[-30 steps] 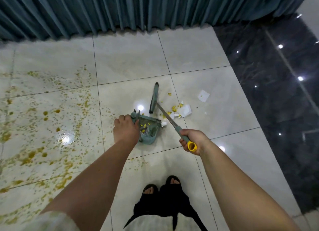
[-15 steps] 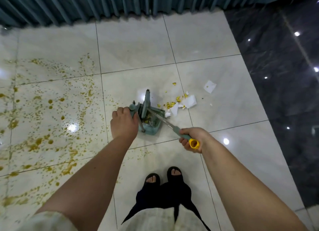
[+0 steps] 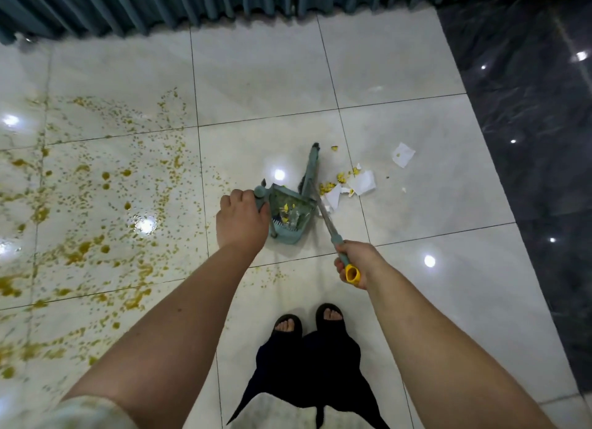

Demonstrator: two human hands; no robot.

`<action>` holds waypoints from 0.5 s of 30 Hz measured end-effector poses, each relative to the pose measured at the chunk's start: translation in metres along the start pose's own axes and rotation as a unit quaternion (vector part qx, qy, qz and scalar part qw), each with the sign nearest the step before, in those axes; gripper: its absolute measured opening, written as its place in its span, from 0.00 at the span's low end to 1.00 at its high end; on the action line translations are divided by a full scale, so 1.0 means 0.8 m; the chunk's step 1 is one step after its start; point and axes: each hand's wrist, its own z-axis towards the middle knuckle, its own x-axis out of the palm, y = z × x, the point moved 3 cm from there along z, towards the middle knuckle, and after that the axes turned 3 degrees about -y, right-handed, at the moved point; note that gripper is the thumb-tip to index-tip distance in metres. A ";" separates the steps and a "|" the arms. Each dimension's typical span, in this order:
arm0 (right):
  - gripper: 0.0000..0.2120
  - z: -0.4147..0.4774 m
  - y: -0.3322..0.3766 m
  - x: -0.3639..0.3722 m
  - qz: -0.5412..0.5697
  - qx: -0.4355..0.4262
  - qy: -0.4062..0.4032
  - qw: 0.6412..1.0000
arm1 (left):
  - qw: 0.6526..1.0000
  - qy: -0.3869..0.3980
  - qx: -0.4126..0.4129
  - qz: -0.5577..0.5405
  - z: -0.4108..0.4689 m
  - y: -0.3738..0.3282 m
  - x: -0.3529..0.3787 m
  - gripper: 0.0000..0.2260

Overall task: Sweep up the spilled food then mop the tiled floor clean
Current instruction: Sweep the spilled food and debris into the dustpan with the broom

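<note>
The left hand (image 3: pixel 242 219) was wrapped round the upright handle of the dustpan (image 3: pixel 290 215), fingers curled tight on it, with the pan's open mouth facing away from that grip toward the mess. The right hand (image 3: pixel 355 263) was clamped on the broom (image 3: pixel 328 222) just below its yellow cap (image 3: pixel 351 273). The broom head (image 3: pixel 312 167) lay well ahead of that grip, standing at the pan's far edge.

The yellow food scraps (image 3: pixel 330 185) and torn white paper (image 3: pixel 363 182) sat just outside the pan's mouth, on the side of the head away from the left hand. A few scraps lay inside the pan.

This looked like the sweeping step, part done. To do it well, the head probably needed to pass beyond the pile first, then draw back toward the left hand in short, low strokes. The left grip should press the pan's lip flat to the tiled floor (image 3: pixel 256 92) so crumbs would not slip under it. The paper seemed light and could skitter away under a hard flick.

One loose paper scrap (image 3: pixel 403 154) lay farther out again — likely a separate reach. The yellow-brown splatter (image 3: pixel 96 204), spread well outward of the left hand, looked wet and would likely smear under bristles — better left for mopping.
</note>
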 end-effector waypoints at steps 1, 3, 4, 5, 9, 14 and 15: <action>0.04 -0.009 -0.006 -0.007 0.004 0.007 0.008 1.000 | 1.000 0.008 -0.001 -0.008 0.002 -0.004 -0.001 0.18; 0.05 -0.027 -0.004 -0.023 0.015 -0.006 0.018 1.000 | 0.999 0.026 -0.004 -0.028 0.005 -0.011 -0.004 0.18; 0.05 -0.036 0.002 -0.031 0.015 -0.022 0.018 0.999 | 0.999 0.035 -0.008 -0.035 0.006 -0.012 -0.006 0.18; 0.05 -0.045 0.010 -0.037 0.012 -0.038 0.015 0.999 | 0.999 0.040 -0.010 -0.033 0.006 -0.012 -0.010 0.18; 0.09 -0.057 0.040 -0.042 0.009 -0.075 0.001 0.997 | 0.998 0.052 0.013 0.016 0.001 -0.004 -0.022 0.17; 0.09 -0.025 0.063 -0.024 0.025 -0.070 -0.004 0.997 | 0.999 0.039 0.007 -0.001 0.002 0.012 -0.015 0.17; 0.09 -0.015 0.061 -0.021 0.022 -0.062 -0.005 0.998 | 0.999 0.031 0.000 -0.009 0.003 0.017 -0.012 0.17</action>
